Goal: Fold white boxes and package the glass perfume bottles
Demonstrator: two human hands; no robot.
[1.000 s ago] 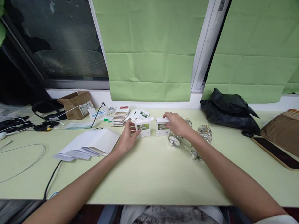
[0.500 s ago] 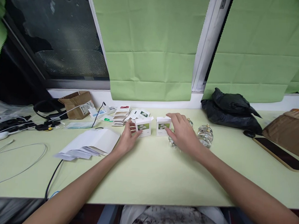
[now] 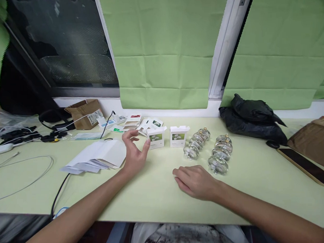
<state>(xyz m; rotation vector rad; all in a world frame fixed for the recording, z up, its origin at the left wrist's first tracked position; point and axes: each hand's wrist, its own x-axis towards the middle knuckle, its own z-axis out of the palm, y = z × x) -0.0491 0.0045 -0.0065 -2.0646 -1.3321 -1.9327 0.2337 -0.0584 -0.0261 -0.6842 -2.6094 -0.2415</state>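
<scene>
Two small white boxes with a green flower picture stand upright side by side, the left box and the right box, their top flaps raised. My left hand is just left of the left box, thumb and fingers apart and curved, with nothing in it. Low on the table, in front of the right box, rests my right hand; its fingers are folded together and no object shows in them. Beyond it are two rows of clear glass jars with gold knobs, a left row and a right row.
Folded white paper lies left of my left hand. Behind it are several flat packets and a cardboard box. Cables spread at the left. A black plastic bag and a phone are at the right.
My right hand has let go of the right box and come back toward me, uncovering the jars. My left hand has left the left box and drawn slightly back and left.
</scene>
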